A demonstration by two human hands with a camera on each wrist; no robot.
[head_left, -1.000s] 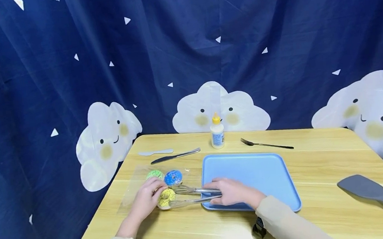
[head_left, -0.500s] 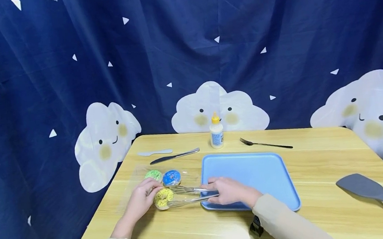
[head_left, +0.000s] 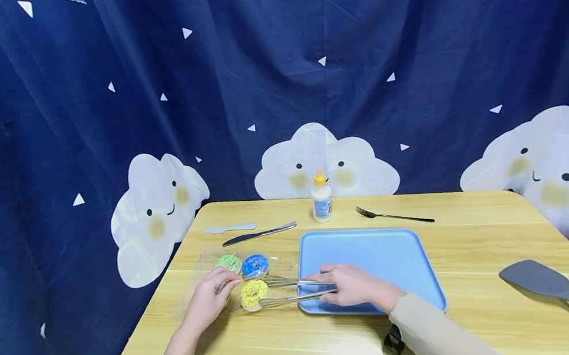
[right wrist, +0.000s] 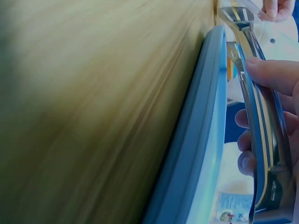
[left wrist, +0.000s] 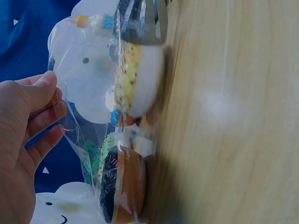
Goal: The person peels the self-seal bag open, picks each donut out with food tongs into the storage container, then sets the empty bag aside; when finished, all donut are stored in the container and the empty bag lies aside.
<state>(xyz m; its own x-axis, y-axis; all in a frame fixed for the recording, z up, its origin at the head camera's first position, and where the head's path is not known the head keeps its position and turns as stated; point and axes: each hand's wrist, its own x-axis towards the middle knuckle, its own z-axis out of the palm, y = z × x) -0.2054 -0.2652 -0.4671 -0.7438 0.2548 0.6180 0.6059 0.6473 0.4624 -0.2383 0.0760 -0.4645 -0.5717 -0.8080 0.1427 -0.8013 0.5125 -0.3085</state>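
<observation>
Head view: the left hand is pinching the clear bag; the right hand is gripping the tongs beyond the edge of the blue tray. The yellow donut is lying left of the tray, at the spread tong tips. Judgement: the step appears to be freeing this donut; keeping the film lifted and squeezing lightly, with tips low on either side, should be working best. The blue donut and green donut are lying behind it.

Left wrist: thumb and fingertip are holding the film taut. The yellow donut is showing speckled yellow icing over a pale base, film crossing it; whether it is wholly inside, cannot tell. A dark-iced donut is sitting nearby.

Right wrist: thumb and curled fingers are clasping the shiny metal tongs.
</observation>
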